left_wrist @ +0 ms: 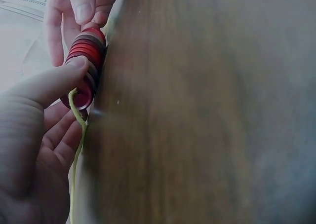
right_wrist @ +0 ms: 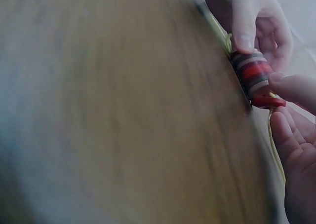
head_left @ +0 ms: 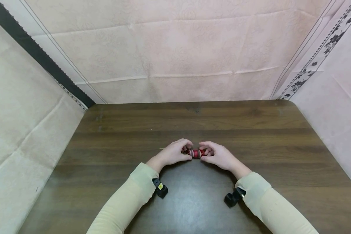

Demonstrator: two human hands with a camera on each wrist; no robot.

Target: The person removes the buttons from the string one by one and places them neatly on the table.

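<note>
A short roll of round, button-like discs (head_left: 195, 153) in red, dark grey and pale tones lies sideways between both hands, strung on a yellow cord (left_wrist: 74, 160). My left hand (head_left: 175, 152) holds its left end, the thumb on top and curled fingers behind, as the left wrist view shows. At the other end, my right hand (head_left: 219, 155) pinches the roll with thumb and fingers. One red disc (right_wrist: 268, 102) sits tilted at that end in the right wrist view. The cord trails out at both ends, and a bit of it shows left of my left hand in the head view.
The brown wooden table (head_left: 175, 123) spreads around the hands. Pale patterned cloth (head_left: 175, 48) hangs behind it and at both sides. Black wrist cameras are strapped over the light sleeves (head_left: 131, 195).
</note>
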